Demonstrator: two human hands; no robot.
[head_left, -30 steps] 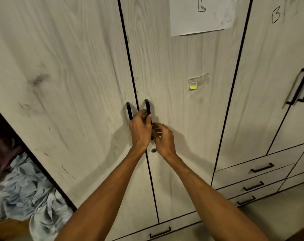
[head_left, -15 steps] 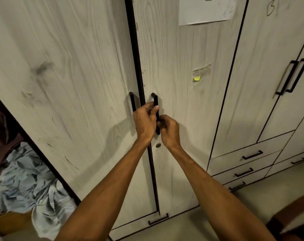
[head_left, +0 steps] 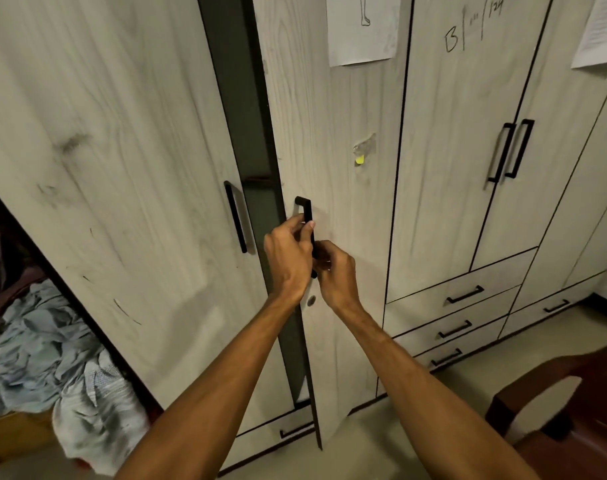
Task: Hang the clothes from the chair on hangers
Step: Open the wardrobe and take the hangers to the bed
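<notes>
At the ajar pale wood-grain wardrobe door [head_left: 336, 133], the left hand [head_left: 288, 254] and right hand [head_left: 336, 271] both grip its rigid black bar handle [head_left: 307, 211], while the crumpled pale-blue clothes [head_left: 42, 358] heaped low left look soft, light and limp, best lifted by collar or shoulders.

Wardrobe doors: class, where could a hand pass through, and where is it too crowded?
Free: the dark gap between the left door's handle and the right door. Bare floor between the drawers and the chair. Crowded: the right door's handle, gripped by left hand and right hand; crumpled clothes fill the far left.
</notes>
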